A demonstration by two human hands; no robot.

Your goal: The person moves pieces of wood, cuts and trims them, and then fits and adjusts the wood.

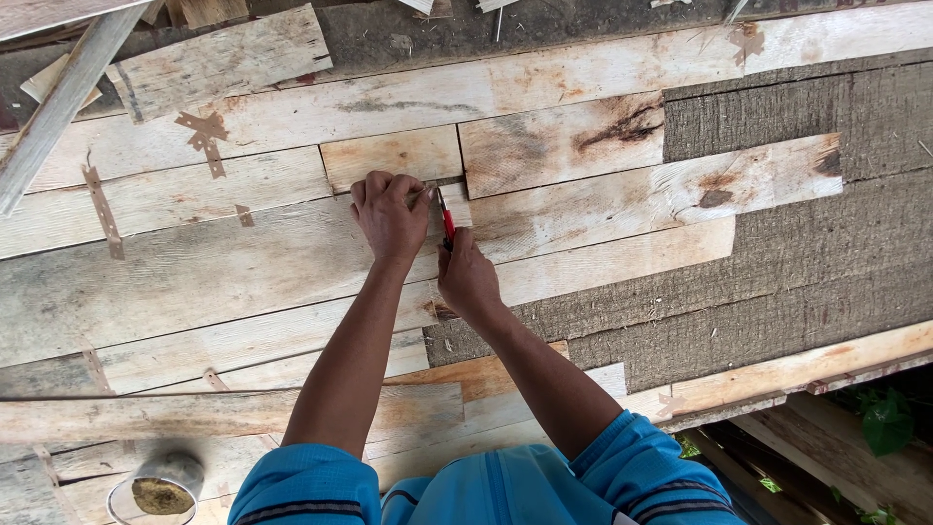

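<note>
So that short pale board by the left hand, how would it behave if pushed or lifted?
The short board looks like rigid sawn wood, so probably stiff, not floppy. Being flat with a rough grain, it would likely slide grudgingly rather than roll. It is small and thin-looking, so probably light. The left hand rests at its lower edge; whether it is fastened cannot be told.

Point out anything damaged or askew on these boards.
A short board above the right hand has a dark, charred-looking split. One loose board lies tilted at top left. The planking stops unevenly, leaving a rough grey surface bare.

Weathered plank surface (194, 282) bears short boards (394, 156).
</note>
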